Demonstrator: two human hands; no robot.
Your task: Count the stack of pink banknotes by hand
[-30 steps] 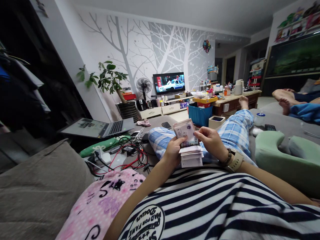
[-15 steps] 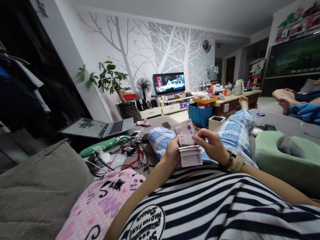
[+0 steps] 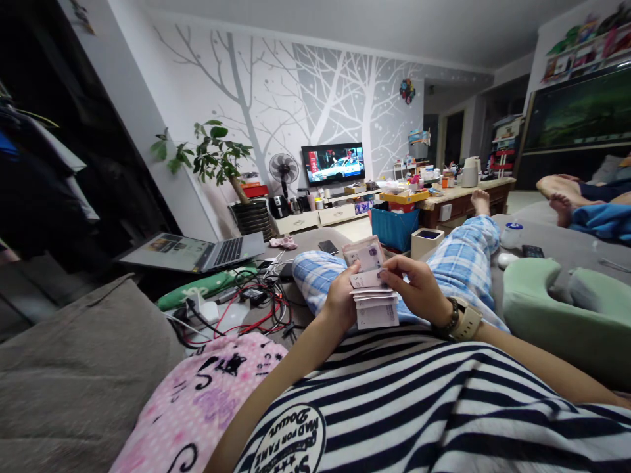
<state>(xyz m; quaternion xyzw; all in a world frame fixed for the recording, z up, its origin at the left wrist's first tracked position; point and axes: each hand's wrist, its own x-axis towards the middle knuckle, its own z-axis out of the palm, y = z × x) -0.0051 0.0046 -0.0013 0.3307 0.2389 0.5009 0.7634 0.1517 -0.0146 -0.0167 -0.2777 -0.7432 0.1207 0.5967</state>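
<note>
A stack of pale purple banknotes [image 3: 367, 255] is held above my lap, with several notes folded down toward my striped shirt [image 3: 394, 394]. My left hand [image 3: 341, 295] is closed around the stack's left side, its thumb lying on the front note. From the right, my right hand [image 3: 417, 286] pinches the edge of one note between thumb and forefinger. A pale watch [image 3: 466, 320] and a dark bracelet sit on my right wrist. Beneath the notes are my blue plaid trousers [image 3: 461, 263].
An open laptop [image 3: 197, 251] and tangled cables [image 3: 266, 302] lie to the left, beside a pink blanket [image 3: 211, 401]. On the right are a green neck pillow [image 3: 532, 295] and a remote [image 3: 533, 251]. Another person's foot [image 3: 560, 209] shows farther right.
The pinched note has tipped down slightly, showing more of the note behind it. Both hands stay in nearly the same place, and the picture on the television barely differs.
</note>
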